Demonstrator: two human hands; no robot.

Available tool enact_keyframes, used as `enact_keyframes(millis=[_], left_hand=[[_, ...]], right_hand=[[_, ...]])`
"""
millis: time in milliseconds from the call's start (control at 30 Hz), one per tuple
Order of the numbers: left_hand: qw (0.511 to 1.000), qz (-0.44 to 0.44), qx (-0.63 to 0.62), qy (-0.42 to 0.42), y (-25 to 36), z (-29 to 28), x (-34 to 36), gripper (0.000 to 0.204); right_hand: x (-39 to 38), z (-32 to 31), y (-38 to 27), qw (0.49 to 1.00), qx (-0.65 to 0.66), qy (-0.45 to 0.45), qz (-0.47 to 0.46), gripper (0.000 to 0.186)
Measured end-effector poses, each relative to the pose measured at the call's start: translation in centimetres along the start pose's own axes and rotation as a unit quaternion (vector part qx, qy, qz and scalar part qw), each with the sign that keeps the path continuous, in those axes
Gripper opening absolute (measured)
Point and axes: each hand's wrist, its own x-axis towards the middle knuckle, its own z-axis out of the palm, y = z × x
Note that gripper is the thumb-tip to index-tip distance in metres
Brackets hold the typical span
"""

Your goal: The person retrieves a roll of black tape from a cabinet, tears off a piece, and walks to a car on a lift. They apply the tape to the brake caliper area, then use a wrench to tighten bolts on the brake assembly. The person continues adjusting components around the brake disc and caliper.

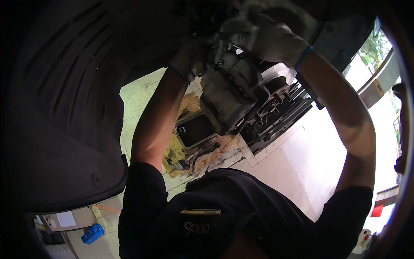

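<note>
Both my hands are raised in grey work gloves with blue cuffs, at the upper end of a large grey metal casting that looks like a brake caliper point(226, 93). My left hand point(189, 58) is in deep shadow at the casting's left side, its fingers curled; what they hold is hidden. From the right, my right hand point(278, 43) reaches over the top of the assembly. Its fingers bend in among dark metal parts, and I cannot make out what is in them. A shiny curved brake disc point(278, 74) shows behind the casting, below my right wrist.
A dark wheel-arch liner point(82, 99) fills the left side. Below, an open tray point(196, 129) and loose metal parts point(183, 164) lie on stained cardboard point(172, 149). Black rails point(280, 116) run along the tiled floor. A blue box point(92, 234) sits by a desk at lower left.
</note>
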Motion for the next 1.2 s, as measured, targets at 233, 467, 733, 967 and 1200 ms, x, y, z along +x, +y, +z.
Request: enact_keyframes(millis=[233, 467, 733, 967, 1200], left_hand=[[0.999, 0.036, -0.033, 0.013, -1.1, -1.1, 1.1, 0.034], [0.997, 0.031, -0.064, -0.012, -1.1, -2.6, 2.3, 0.036], [0.988, 0.133, 0.021, -0.069, -3.6, -9.7, 5.3, 0.036], [0.991, 0.129, -0.014, 0.014, -3.3, -6.5, 4.3, 0.031], [0.994, 0.09, 0.006, 0.061, -1.6, -1.7, 2.2, 0.026]], right_hand=[[0.6, 0.1, -0.2, 0.98, -0.157, -0.071, -0.097, 0.033], [0.9, -3.3, -1.4, 0.971, 0.154, -0.169, 0.07, 0.044], [4.6, -3.4, -2.8, 0.858, -0.309, -0.345, -0.22, 0.028], [4.9, 1.5, -0.7, 0.807, -0.464, -0.195, -0.309, 0.013], [3.1, 3.9, 0.3, 0.691, -0.662, 0.006, -0.288, 0.025]])
